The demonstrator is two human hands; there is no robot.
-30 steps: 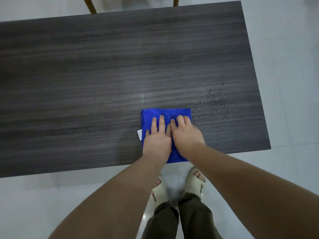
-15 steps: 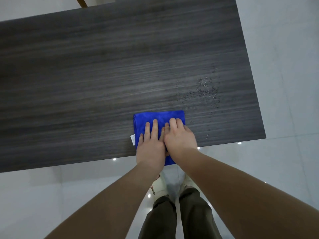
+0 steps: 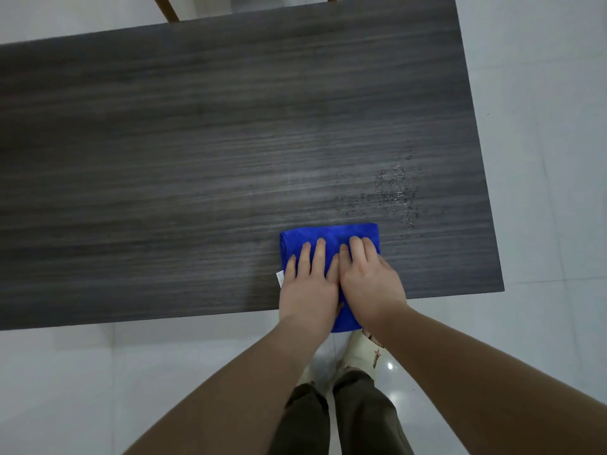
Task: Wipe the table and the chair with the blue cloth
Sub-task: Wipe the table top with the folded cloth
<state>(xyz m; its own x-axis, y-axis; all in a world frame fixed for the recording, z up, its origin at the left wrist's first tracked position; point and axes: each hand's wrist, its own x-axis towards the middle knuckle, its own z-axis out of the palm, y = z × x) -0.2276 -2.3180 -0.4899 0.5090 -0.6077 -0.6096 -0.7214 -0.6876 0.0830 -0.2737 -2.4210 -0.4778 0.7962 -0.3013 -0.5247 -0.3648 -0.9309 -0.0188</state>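
A folded blue cloth point(image 3: 331, 234) lies on the dark wood-grain table point(image 3: 164, 159), at its near edge right of centre, with its near end hanging over the edge. My left hand point(image 3: 308, 284) and my right hand point(image 3: 369, 279) lie side by side on it, fingers straight, pressing it flat. A small white label sticks out at the cloth's left side. Just beyond the cloth, to the right, the tabletop carries a patch of water droplets point(image 3: 391, 188). Of the chair, only two wooden legs point(image 3: 169, 9) show past the table's far edge.
Pale tiled floor point(image 3: 542, 159) surrounds the table on the right and near sides. My feet in light slippers point(image 3: 364, 353) stand on it right below the table's near edge.
Both hands with the cloth have stayed near the table's near edge, sliding back toward it a little. The view shifted, so the chair legs show again at the top.
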